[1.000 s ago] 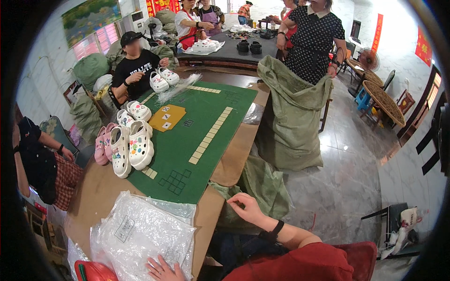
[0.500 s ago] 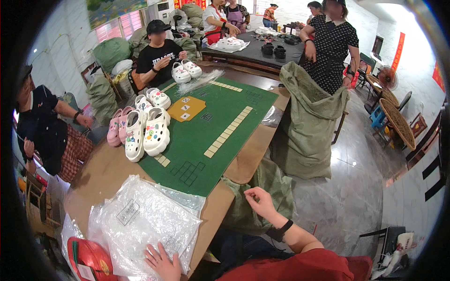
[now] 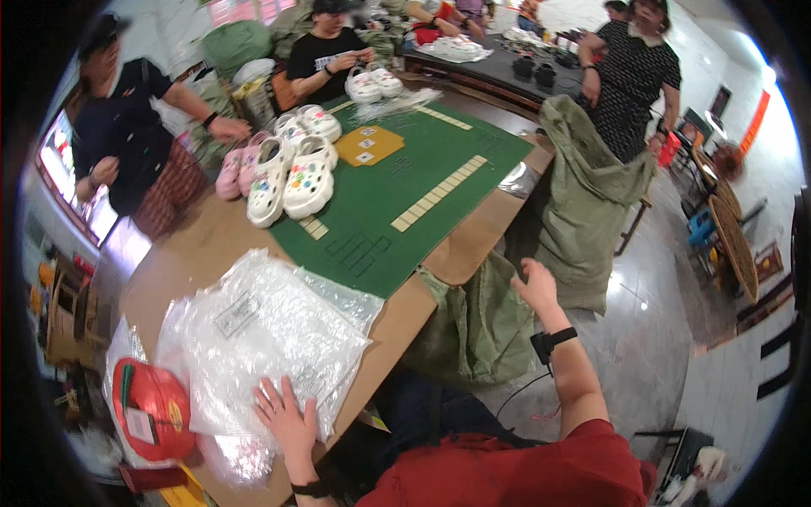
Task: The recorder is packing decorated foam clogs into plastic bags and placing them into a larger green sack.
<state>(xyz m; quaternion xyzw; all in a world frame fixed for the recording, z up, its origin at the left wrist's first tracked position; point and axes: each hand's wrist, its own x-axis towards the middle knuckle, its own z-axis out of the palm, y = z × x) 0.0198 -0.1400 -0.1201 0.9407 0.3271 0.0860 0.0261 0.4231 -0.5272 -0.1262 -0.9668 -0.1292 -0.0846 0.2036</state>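
Note:
My left hand [image 3: 285,416] lies flat, fingers spread, on a stack of clear plastic bags [image 3: 253,325] at the near corner of the table. Out past the table's right edge, my right hand [image 3: 536,286] hangs in the air with its fingers apart and nothing in them. Below it, an olive woven sack [image 3: 473,334] droops beside the table. White clogs with colourful charms [image 3: 308,177] stand at the left of the green mat [image 3: 380,220], next to pink clogs [image 3: 228,175]. Another white pair [image 3: 373,84] sits at the mat's far edge.
A red round object [image 3: 156,406] with a tag lies left of the bags. A tall olive sack [image 3: 583,203] stands right of the table, near a person in a dotted dress [image 3: 629,80]. Two other people are at the table's left and far sides.
My view has shifted, so the table sits further up and the far people are partly cut off. My right hand has moved further out, its fingers spreading. The left-side person's arm now reaches toward the clogs.

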